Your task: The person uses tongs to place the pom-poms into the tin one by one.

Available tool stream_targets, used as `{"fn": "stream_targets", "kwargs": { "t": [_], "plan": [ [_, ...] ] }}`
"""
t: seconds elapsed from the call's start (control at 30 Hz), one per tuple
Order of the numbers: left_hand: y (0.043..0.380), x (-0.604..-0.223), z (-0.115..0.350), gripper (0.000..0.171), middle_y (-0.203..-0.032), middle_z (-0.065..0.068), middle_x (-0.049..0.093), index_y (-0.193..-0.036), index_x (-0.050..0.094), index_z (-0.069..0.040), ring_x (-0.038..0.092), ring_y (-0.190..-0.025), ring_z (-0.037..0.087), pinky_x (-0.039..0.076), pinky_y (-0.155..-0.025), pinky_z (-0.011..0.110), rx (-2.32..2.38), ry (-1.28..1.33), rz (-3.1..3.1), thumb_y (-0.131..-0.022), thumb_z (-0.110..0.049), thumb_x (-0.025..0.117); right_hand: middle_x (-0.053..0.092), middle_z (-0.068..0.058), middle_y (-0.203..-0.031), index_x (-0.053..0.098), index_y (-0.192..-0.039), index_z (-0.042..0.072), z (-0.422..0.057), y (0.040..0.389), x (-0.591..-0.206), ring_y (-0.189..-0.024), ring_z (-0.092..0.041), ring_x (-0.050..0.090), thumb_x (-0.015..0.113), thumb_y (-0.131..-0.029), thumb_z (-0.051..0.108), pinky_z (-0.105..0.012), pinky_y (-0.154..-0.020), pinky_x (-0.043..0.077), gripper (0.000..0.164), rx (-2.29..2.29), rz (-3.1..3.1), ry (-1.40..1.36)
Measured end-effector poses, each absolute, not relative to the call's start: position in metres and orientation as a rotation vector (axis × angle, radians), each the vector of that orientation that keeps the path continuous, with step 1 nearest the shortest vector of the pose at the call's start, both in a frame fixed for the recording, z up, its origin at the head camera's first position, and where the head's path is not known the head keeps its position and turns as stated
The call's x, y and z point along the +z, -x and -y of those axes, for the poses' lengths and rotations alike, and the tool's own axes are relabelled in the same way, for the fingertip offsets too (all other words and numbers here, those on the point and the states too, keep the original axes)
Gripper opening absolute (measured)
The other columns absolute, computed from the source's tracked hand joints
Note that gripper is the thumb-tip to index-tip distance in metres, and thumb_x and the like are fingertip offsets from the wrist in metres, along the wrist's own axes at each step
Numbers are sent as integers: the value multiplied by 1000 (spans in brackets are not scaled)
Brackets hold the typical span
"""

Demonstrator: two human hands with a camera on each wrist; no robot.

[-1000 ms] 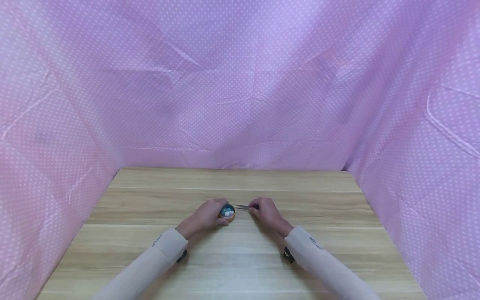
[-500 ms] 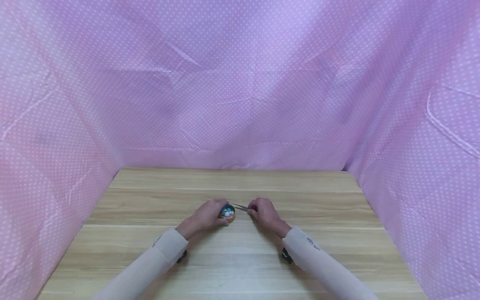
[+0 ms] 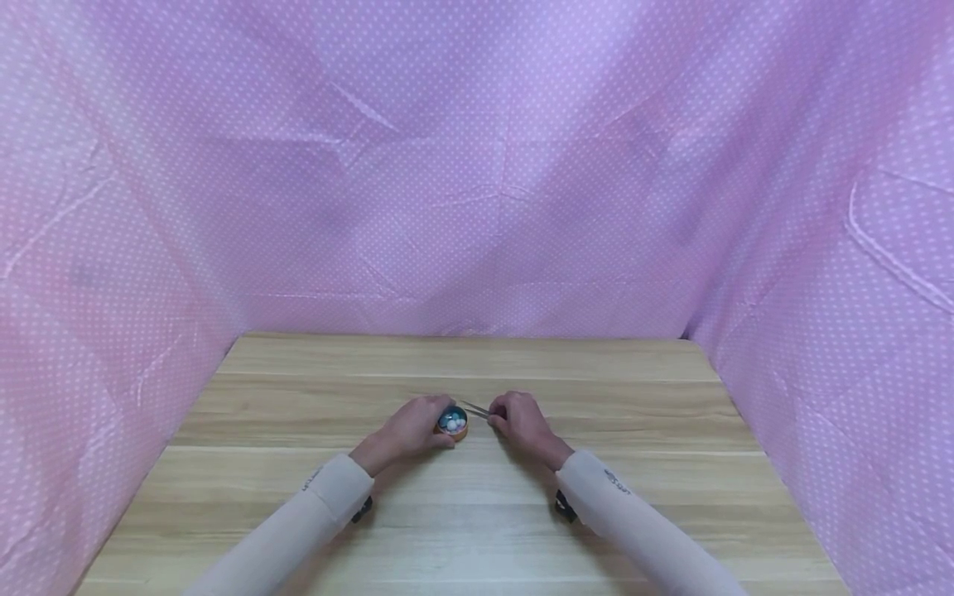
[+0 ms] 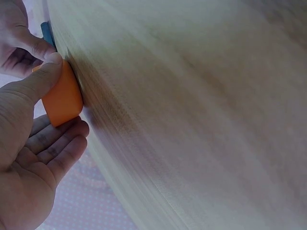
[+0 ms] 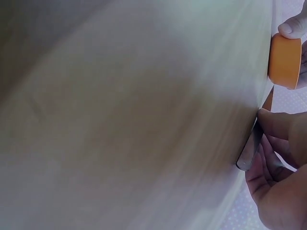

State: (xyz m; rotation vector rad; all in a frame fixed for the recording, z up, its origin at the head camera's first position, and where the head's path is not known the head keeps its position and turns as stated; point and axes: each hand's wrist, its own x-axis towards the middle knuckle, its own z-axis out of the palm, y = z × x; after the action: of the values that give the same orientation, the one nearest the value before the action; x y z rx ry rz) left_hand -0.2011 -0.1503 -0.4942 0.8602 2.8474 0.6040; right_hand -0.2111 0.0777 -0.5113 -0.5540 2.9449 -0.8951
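Observation:
In the head view a small round orange tub [image 3: 453, 432] sits on the wooden table, its open top showing white and bluish-green balls [image 3: 451, 425]. My left hand [image 3: 412, 425] holds it from the left, thumb on the near side and fingers on the far side. Just to the right, my right hand [image 3: 523, 420] pinches metal tweezers [image 3: 475, 409] whose two spread tips point left, by the tub's far right rim. The right wrist view shows the flat end of the tweezers [image 5: 251, 147] low over the wood. From the left wrist view, the orange wall [image 4: 65, 98] hides the tips.
The pale wooden table [image 3: 477, 530] extends around both hands. Pink dotted cloth [image 3: 477, 207] hangs behind it and along both sides.
My right hand has shifted slightly left, and the tweezers have turned so that their tips point a little farther toward the back. My left hand and the tub have stayed put.

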Motion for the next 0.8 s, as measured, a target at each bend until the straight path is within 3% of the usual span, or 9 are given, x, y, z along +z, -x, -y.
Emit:
{"fn": "stream_targets", "kwargs": {
  "t": [0.5,0.67,0.8],
  "plan": [
    [202,-492,154,61,-113,9,68,-126,57,-2,66,-100,19,56,-87,34,616,-885,-2839,-79,-31,83,65,0,-83,72,-91,9,-75,212,-512,-77,-10,57,72,-88,13,-23,-69,49,5,-914,-2929,552],
    [202,-493,159,70,-117,10,66,-129,54,-1,64,-106,22,54,-93,39,671,-823,-2837,-76,-37,84,62,0,-81,71,-91,7,-80,209,-511,-76,-12,53,74,-86,20,-26,-69,46,14,-892,-2965,583],
    [200,-497,166,84,-128,14,62,-139,48,-2,60,-118,29,49,-102,44,681,-767,-2842,-77,-48,81,62,-5,-90,69,-104,4,-89,205,-508,-85,-18,55,74,-86,28,-35,-76,50,31,-827,-3007,583]
  ]
}}
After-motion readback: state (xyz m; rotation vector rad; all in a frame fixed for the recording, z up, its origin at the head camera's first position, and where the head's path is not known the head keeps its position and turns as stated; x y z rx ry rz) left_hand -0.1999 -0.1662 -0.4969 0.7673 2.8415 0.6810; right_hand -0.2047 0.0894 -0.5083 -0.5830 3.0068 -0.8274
